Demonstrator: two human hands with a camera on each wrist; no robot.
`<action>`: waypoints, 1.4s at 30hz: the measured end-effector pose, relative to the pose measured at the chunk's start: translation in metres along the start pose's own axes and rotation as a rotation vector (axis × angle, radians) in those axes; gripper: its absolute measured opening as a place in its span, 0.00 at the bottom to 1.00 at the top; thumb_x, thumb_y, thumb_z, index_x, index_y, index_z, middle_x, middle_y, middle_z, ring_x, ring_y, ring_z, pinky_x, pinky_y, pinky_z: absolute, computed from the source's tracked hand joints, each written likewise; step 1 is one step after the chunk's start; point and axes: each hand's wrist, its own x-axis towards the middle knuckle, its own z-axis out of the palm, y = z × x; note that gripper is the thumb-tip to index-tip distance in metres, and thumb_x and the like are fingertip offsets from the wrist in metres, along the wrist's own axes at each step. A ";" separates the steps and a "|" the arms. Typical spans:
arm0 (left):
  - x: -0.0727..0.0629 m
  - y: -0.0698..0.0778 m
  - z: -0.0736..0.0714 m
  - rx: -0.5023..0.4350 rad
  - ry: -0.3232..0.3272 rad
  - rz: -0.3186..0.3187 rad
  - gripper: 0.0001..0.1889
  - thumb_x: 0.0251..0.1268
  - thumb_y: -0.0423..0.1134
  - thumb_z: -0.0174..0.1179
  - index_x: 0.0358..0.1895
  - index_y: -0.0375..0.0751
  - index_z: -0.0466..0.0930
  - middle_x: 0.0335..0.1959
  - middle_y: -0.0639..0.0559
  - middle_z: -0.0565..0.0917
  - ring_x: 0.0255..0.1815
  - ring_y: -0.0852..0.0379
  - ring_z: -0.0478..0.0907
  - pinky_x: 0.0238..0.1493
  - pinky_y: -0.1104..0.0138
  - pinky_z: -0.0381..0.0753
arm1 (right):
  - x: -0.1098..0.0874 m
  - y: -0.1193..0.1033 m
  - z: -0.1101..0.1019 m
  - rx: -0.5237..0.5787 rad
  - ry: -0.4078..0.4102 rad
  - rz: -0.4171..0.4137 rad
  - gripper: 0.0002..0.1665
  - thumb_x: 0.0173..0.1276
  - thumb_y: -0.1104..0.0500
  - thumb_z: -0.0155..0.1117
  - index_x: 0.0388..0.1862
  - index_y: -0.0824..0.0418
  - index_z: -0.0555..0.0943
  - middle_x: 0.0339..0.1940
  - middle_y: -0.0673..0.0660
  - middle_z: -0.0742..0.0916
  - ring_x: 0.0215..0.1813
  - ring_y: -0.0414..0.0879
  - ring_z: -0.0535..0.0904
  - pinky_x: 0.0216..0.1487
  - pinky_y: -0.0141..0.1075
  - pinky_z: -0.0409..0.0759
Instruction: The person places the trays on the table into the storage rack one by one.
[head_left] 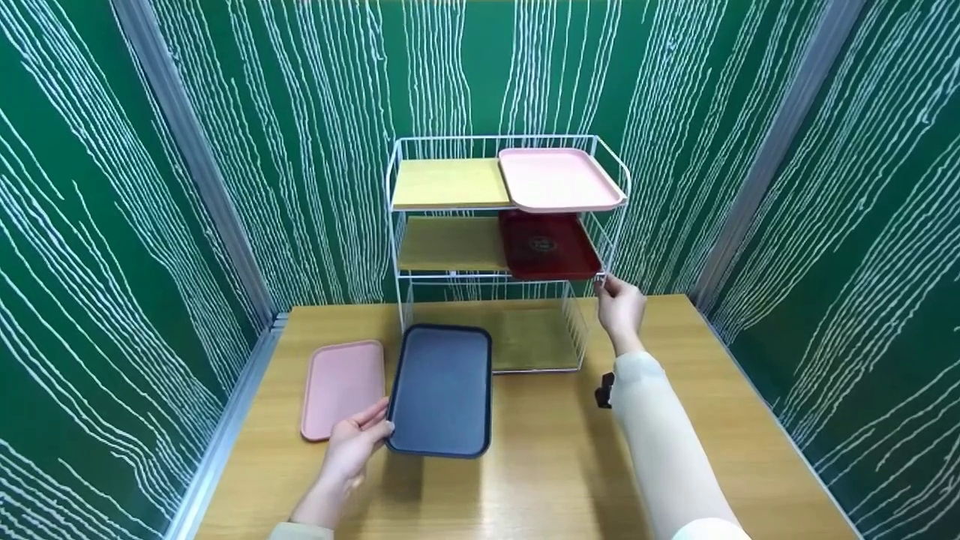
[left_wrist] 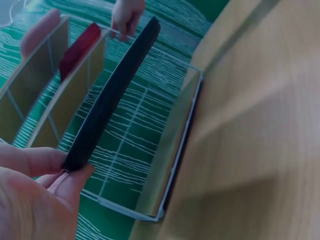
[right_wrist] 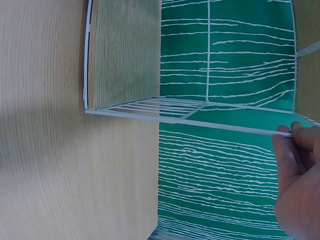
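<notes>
My left hand (head_left: 352, 446) pinches the left edge of a dark blue-grey rectangular tray (head_left: 441, 390), thumb on one face and fingers on the other. The tray is held up off the table in front of the rack's lower left. In the left wrist view the tray (left_wrist: 112, 95) shows edge-on. My right hand (head_left: 621, 307) grips the right front upright of a white wire three-tier rack (head_left: 397, 300), just below the middle shelf; the right wrist view shows thumb and fingers (right_wrist: 285, 150) around the thin white post (right_wrist: 225, 127).
A pink tray (head_left: 345, 390) lies on the wooden table (head_left: 547, 450) at left. A light pink tray (head_left: 559, 180) sits on the rack's top right, with a dark red tray (head_left: 551, 246) on the middle shelf below. A small black object (head_left: 604, 391) lies beside my right forearm.
</notes>
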 end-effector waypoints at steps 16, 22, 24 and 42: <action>-0.006 0.063 0.014 -0.062 0.051 0.021 0.29 0.68 0.21 0.64 0.73 0.25 0.73 0.69 0.28 0.78 0.41 0.61 0.88 0.33 0.70 0.87 | 0.003 -0.002 0.002 -0.003 0.024 -0.007 0.14 0.80 0.61 0.64 0.56 0.60 0.92 0.48 0.60 0.93 0.51 0.54 0.87 0.54 0.49 0.82; -0.003 0.083 0.019 -0.120 0.044 0.053 0.29 0.68 0.18 0.60 0.73 0.20 0.69 0.69 0.27 0.77 0.49 0.60 0.87 0.46 0.69 0.88 | 0.004 -0.002 0.002 -0.002 0.012 -0.004 0.14 0.80 0.61 0.63 0.56 0.60 0.92 0.48 0.59 0.93 0.51 0.54 0.88 0.55 0.49 0.83; -0.001 0.088 0.020 -0.127 0.037 0.071 0.29 0.69 0.18 0.59 0.73 0.19 0.67 0.70 0.26 0.75 0.53 0.60 0.86 0.54 0.67 0.86 | 0.004 -0.001 0.003 -0.006 0.016 -0.003 0.14 0.79 0.61 0.64 0.55 0.60 0.92 0.47 0.59 0.94 0.51 0.55 0.89 0.55 0.49 0.83; 0.035 0.115 0.045 -0.095 0.067 0.064 0.28 0.71 0.19 0.58 0.74 0.22 0.70 0.77 0.26 0.69 0.78 0.42 0.67 0.68 0.65 0.78 | 0.004 0.001 0.003 -0.018 0.017 -0.028 0.14 0.80 0.61 0.65 0.57 0.61 0.91 0.52 0.60 0.92 0.55 0.55 0.88 0.58 0.51 0.82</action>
